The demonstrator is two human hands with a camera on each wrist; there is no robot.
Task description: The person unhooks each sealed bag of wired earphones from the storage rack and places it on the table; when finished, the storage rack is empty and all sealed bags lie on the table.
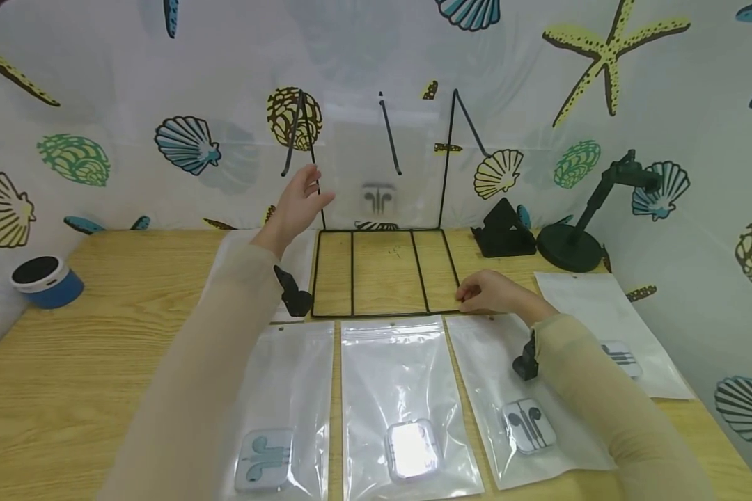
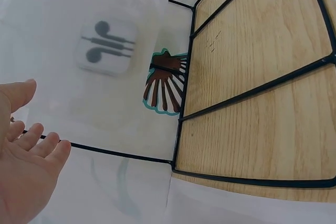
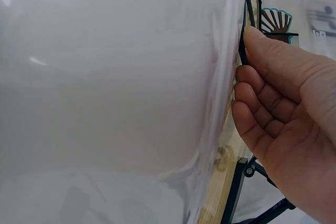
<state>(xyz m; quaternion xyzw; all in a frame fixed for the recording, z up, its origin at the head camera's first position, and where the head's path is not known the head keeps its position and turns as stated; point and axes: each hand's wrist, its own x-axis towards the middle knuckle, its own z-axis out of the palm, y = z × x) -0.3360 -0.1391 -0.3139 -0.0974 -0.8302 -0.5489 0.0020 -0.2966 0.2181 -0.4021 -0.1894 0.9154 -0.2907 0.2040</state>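
Note:
A black wire display rack (image 1: 382, 315) stands at the table's back, its base flat and its prongs pointing forward. From its middle prong hangs a translucent zip bag (image 1: 351, 156) with a case of earphones (image 2: 106, 45) showing through. My left hand (image 1: 296, 212) is raised beside the rack's left upright, fingers loosely extended; in the left wrist view (image 2: 31, 156) the upright runs behind the fingertips. At the base's front right corner, my right hand (image 1: 490, 292) pinches the wire between thumb and curled fingers. The right wrist view shows the thumb (image 3: 262, 43) against the black wire.
Zip bags with earphone cases lie in front: left (image 1: 288, 390), middle (image 1: 395, 376), right (image 1: 489, 362). Another bag (image 1: 576, 299) lies farther right. A black folded stand (image 1: 504, 233) and round-based black stand (image 1: 570, 247) are back right; a blue-and-white round container (image 1: 50, 282) is left.

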